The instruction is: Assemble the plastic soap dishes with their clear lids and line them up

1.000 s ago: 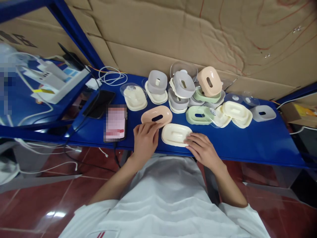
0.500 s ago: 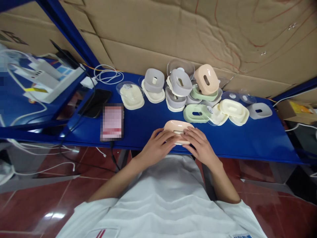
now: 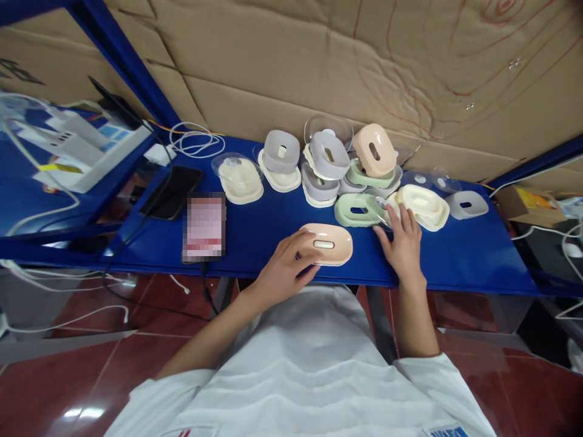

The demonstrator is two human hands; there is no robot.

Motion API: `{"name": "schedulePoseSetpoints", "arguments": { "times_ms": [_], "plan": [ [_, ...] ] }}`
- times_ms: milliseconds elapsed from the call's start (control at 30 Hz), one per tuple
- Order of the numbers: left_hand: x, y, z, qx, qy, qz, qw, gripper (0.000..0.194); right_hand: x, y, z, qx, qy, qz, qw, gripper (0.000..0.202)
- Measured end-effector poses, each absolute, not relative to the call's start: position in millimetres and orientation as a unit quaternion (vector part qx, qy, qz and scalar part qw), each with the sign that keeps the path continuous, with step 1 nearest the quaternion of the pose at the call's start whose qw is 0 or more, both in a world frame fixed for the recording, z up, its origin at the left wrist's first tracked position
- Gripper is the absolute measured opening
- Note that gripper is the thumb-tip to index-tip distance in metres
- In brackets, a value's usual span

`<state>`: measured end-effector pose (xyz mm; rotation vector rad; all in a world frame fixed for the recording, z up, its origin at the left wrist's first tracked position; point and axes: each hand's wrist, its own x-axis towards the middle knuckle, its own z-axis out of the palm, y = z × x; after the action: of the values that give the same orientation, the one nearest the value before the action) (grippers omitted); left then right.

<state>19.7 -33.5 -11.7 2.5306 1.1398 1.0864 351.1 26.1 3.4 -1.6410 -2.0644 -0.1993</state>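
My left hand grips the left side of a peach oval plastic dish, its thumb along the near edge. The dish has a central slot with a pale piece showing in it, and a pale rim shows beneath. My right hand is stretched over the table with thumb and fingers apart. Its fingertips are at a clear lid with a round label, beside a cream tray. Whether they touch the lid is hard to see. Left of that lid lies a green slotted dish.
Grey dishes, another peach dish and cream trays sit in stacks along the back of the blue table. At left are a lit-screen device, a black phone and a white cable. Cardboard stands behind.
My right hand has let go of the peach dish and moved right to the clear lid. My left hand stays on the dish. The view has shifted slightly.
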Motion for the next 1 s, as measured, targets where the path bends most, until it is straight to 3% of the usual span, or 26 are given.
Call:
{"name": "schedulePoseSetpoints", "arguments": {
  "times_ms": [100,167,267,367,800,1000],
  "plan": [
    [17,-34,-14,0.822,0.392,0.39,0.136,0.022,354,26,4,-0.574,-0.76,-0.031,0.305,0.053],
    [16,-34,-14,0.798,0.417,0.402,0.166,0.037,344,13,8,-0.529,-0.782,-0.003,0.33,0.05],
    [16,-35,-14,0.775,0.438,0.412,0.194,0.07,319,-12,14,-0.442,-0.84,0.056,0.309,0.05],
    [15,-33,-15,0.774,0.447,0.397,0.208,0.086,294,-29,15,-0.38,-0.879,0.096,0.27,0.055],
    [13,-29,-22,0.78,0.447,0.373,0.229,0.07,278,-40,-13,-0.383,-0.876,-0.021,0.293,0.072],
    [11,-26,-19,0.79,0.441,0.356,0.233,0.068,284,-31,-7,-0.38,-0.878,0.036,0.29,0.075]
  ]
}}
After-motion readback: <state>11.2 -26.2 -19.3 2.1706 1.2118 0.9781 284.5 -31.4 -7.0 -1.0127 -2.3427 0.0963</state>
